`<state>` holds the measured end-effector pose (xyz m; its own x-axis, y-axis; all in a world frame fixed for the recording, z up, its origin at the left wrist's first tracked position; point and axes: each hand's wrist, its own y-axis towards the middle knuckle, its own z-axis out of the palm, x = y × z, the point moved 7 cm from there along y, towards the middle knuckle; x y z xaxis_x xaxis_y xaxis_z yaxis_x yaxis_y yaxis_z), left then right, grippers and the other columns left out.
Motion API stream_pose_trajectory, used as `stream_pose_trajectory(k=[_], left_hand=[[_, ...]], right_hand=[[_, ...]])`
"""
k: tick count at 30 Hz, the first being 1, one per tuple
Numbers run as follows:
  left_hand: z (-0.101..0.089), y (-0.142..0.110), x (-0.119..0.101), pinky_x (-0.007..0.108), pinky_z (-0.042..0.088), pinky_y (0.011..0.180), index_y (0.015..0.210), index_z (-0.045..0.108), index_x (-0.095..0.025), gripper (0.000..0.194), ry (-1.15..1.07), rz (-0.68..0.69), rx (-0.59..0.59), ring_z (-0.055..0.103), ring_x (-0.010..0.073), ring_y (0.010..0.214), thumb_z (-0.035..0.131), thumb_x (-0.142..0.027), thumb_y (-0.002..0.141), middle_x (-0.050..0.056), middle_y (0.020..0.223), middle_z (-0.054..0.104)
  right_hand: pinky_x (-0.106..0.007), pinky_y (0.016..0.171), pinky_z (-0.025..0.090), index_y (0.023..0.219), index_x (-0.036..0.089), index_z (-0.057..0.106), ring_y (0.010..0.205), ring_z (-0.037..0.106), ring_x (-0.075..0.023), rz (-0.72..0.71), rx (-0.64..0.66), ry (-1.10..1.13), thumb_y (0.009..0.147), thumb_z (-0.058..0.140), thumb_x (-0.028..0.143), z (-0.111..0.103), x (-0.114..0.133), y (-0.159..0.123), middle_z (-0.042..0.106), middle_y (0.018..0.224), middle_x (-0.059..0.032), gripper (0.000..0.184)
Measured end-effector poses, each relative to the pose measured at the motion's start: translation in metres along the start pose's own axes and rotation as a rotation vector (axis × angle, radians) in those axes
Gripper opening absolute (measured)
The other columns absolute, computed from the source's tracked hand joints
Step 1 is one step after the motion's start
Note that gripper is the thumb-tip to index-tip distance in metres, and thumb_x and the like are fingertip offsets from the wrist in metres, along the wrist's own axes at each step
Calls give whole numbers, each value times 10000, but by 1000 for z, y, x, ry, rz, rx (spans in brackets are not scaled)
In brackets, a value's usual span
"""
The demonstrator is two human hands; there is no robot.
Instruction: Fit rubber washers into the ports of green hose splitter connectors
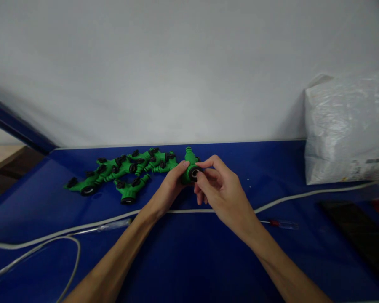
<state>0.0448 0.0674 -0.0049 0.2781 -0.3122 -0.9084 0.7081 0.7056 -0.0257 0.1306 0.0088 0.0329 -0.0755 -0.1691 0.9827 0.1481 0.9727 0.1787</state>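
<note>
A green two-way hose splitter (191,158) with a black collar is held up in front of me, its round collar opening turned toward me. My left hand (172,181) is closed around its left side, the thumb lying along the green body. At the collar, my right hand (221,187) pinches with thumb and index finger, the other fingers curled. Whether a small part sits between those fingertips is hidden. To the left, several like splitters (105,170) with black levers lie clustered on the blue tabletop (189,256); one splitter (128,194) rests slightly nearer me.
A white cable (290,197) runs across the table beneath my wrists and loops at the left. Two screwdrivers (113,225) (282,224) lie beside it. At right are a bulky plastic-wrapped package (347,130) and a dark flat object (353,231). A white wall (177,71) stands behind.
</note>
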Motion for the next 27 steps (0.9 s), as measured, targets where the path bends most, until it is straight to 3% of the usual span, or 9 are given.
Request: stream_pose_trajectory(k=[8,15,27], left_hand=[[-9,2,5,261,471,688,834,592,-165,380,53,20,-62,534,134,687,575,-537,910,-1,745,592],[-15,3,8,267,459,700,826,570,-178,384,115,12,-125,501,136,703,606,-557,877,-4,779,558],[-15,0,9,295,475,718,830,561,-184,393,154,-8,-107,532,163,753,563,-570,905,7,779,558]], right_hand=[[-238,449,425,953,253,505,483,543,-104,-16,-4,-104,956,521,276,-4,0,-1,587,656,62,28],[-237,438,433,944,250,500,460,539,-106,29,-3,-99,924,531,270,-5,-2,-1,589,643,64,42],[-198,419,391,906,241,459,423,547,-88,124,36,32,871,575,250,-2,-3,1,603,611,80,122]])
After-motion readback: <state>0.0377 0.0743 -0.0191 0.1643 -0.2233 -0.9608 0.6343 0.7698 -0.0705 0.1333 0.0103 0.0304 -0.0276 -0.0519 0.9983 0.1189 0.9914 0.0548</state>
